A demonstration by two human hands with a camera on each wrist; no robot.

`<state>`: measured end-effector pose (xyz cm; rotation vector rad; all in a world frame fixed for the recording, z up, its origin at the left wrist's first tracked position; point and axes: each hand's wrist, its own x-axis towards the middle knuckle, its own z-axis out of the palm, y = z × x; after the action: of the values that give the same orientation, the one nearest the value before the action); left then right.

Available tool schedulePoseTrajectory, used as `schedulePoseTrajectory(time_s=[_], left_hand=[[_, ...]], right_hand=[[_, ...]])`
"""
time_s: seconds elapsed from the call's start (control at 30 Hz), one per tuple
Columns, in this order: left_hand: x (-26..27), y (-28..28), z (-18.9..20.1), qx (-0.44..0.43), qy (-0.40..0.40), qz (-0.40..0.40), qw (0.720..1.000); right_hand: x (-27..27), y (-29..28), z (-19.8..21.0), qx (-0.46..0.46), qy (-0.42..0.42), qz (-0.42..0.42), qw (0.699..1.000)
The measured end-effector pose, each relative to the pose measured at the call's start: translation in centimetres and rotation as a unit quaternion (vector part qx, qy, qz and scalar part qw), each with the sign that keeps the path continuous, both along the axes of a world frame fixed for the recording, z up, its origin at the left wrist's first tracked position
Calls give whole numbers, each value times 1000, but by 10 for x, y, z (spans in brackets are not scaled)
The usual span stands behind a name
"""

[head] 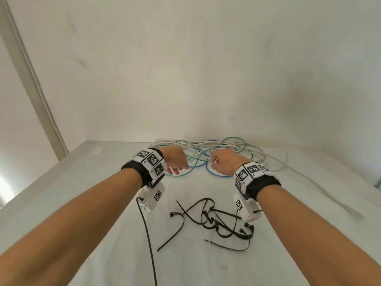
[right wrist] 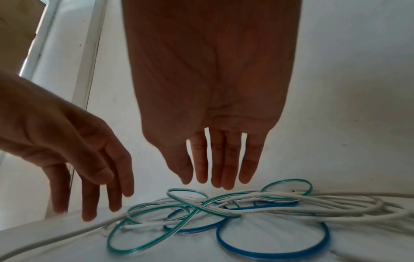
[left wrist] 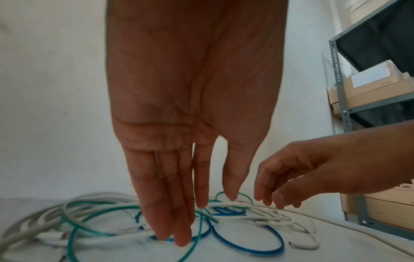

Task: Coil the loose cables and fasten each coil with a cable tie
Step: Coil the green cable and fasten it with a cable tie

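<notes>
Hovering with loose, empty fingers, the left hand [head: 175, 159] and right hand [head: 223, 162] are hanging over the tangled cables [head: 206, 151] on the far counter [head: 82, 193].

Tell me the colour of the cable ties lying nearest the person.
Black. The cable ties show best in the head view, in a loose heap on the white table.

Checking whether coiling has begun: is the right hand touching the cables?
Apart. The right wrist view shows bare wall between the right hand's fingertips and the cables below.
</notes>
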<state>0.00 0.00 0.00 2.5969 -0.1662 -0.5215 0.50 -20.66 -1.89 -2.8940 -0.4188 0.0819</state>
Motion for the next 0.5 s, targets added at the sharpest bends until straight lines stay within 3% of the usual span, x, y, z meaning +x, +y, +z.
schedulePoseTrajectory(time_s=[0.33, 0.43, 0.5], left_hand=[[24, -16, -41, -1, 45, -32, 998], [39, -19, -58, 84, 14, -53, 995], [49, -17, -67, 83, -17, -33, 996]], right_hand=[[-15, -20, -7, 36, 53, -16, 998], [-6, -26, -13, 52, 71, -17, 996], [-1, -31, -15, 63, 80, -21, 995]])
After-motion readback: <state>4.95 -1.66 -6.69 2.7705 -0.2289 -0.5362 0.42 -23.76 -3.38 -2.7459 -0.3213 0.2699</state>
